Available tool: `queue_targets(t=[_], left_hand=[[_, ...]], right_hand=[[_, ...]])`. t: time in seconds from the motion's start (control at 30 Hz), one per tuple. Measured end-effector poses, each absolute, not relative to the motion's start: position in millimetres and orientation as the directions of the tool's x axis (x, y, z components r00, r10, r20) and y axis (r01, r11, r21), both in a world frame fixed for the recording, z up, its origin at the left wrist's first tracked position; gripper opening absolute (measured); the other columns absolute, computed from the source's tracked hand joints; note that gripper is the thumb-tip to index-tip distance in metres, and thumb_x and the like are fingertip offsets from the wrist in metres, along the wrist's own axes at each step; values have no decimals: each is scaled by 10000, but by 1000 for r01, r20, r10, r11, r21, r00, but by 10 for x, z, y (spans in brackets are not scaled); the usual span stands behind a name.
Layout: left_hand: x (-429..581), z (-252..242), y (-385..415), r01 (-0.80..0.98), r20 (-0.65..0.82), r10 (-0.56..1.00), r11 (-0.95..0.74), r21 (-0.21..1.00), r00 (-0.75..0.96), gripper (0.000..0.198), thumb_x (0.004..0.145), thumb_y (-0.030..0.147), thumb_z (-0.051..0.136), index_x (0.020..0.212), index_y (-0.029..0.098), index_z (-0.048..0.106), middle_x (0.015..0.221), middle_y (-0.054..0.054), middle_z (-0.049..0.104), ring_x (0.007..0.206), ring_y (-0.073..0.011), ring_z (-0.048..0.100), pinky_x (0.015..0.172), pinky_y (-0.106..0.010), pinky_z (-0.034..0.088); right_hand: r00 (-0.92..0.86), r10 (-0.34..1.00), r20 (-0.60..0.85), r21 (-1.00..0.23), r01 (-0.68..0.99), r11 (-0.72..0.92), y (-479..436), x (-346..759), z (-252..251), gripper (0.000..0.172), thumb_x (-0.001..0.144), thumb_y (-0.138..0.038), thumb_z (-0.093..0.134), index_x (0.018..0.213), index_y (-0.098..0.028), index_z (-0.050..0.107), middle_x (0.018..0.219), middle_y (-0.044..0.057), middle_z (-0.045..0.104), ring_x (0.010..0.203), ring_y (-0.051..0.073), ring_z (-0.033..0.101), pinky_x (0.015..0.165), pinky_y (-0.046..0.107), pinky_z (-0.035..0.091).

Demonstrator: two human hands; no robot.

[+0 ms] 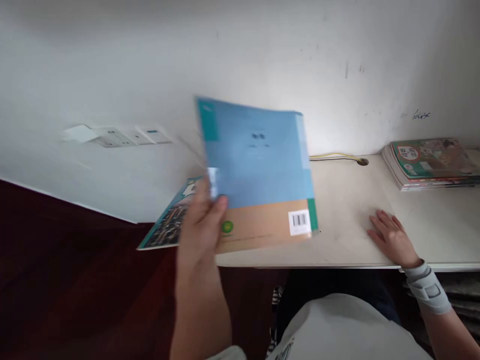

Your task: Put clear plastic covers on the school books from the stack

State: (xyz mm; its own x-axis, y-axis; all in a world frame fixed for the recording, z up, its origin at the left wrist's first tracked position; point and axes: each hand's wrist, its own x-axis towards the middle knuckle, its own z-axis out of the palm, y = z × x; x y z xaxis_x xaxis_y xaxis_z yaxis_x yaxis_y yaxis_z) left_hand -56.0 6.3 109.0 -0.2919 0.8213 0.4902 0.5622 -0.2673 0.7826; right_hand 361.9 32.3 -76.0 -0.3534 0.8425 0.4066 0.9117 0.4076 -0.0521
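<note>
- Lying at 9 o'clock, a second book (pixel 170 220) sticks out past the bench (pixel 345 200) edge, half covered by the raised one; its cover is too blurred to read.
- Closed on the blue book (pixel 258 170), the left hand (pixel 202 225) pinches its lower left corner, thumb on the back cover, lifting it tilted above the bench at centre.
- The lift looks under way; the book is not yet set anywhere, by my reading.
- Motion blur smears the book's print; only the barcode shows.
- Resting at 4 o'clock, the right hand (pixel 392 237) lies flat and open on the bench, holding nothing.
- A book stack (pixel 431 162) sits at 2 o'clock, cut off by the frame edge.
</note>
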Motion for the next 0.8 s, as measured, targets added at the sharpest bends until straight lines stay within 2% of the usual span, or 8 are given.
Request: queue_targets(t=[0.07,0.13,0.2,0.27,0.4,0.53,0.67,0.8], left_hand=[[-405,757,303,312,258,948,-193,930,-186,600,798,447,557,1344,224,445,1344,-54,531,1271,-250,445,1075,-410,342],[-271,432,487,113,99,990,-88,990,-97,661,784,461,556,1365,177,418,1328,-96,544,1231,-278,489,1016,-424,406],[-194,157,592,11,-7,999,7,1000,-48,682,775,449,566,1377,174,400,1316,-108,555,1189,-279,529,967,-408,446],[-184,-44,632,3,-48,996,49,999,-72,671,773,430,573,1377,192,402,1321,-96,552,1183,-263,537,962,-389,447],[-265,-230,626,153,-28,989,50,987,-142,600,813,396,522,1374,216,406,1365,-78,511,1245,-223,483,1002,-360,410],[-328,-292,645,418,-1,987,68,906,-160,523,853,370,453,1348,201,434,1325,-98,543,1171,-206,542,1005,-370,404],[-340,-366,651,759,116,964,111,642,-239,491,858,351,446,1293,126,481,1276,-169,560,1167,-267,530,1009,-445,393],[-296,-440,576,944,281,947,60,323,-156,440,876,355,405,1174,76,568,1328,-221,494,1248,-340,437,1021,-513,364]], right_hand=[[-350,845,404,-57,912,405,320,3609,-747,416,917,-407,420,1199,-145,579,1306,161,542,1254,270,462,1013,459,371],[-344,847,406,-57,915,399,317,3596,-732,413,917,-404,423,1194,-143,583,1309,159,540,1243,269,473,1012,453,375],[-337,848,408,-57,918,392,314,3582,-717,412,915,-404,431,1188,-140,588,1312,157,539,1239,269,477,1012,447,377],[-332,849,410,-61,919,389,312,3570,-705,411,913,-406,436,1184,-139,593,1310,155,541,1238,270,478,1015,445,376],[-335,853,400,-59,920,389,311,3562,-692,413,916,-401,431,1193,-138,588,1315,160,536,1246,274,472,1021,452,372],[-337,859,386,-51,922,384,307,3566,-686,412,915,-398,437,1207,-143,577,1321,156,531,1257,272,461,1024,452,369],[-336,852,401,-54,920,388,300,3564,-678,395,919,-387,430,1190,-146,585,1315,151,538,1248,266,472,1024,447,371],[-334,851,406,-55,920,388,295,3567,-680,391,917,-387,432,1189,-151,585,1313,146,541,1250,261,469,1023,440,374]])
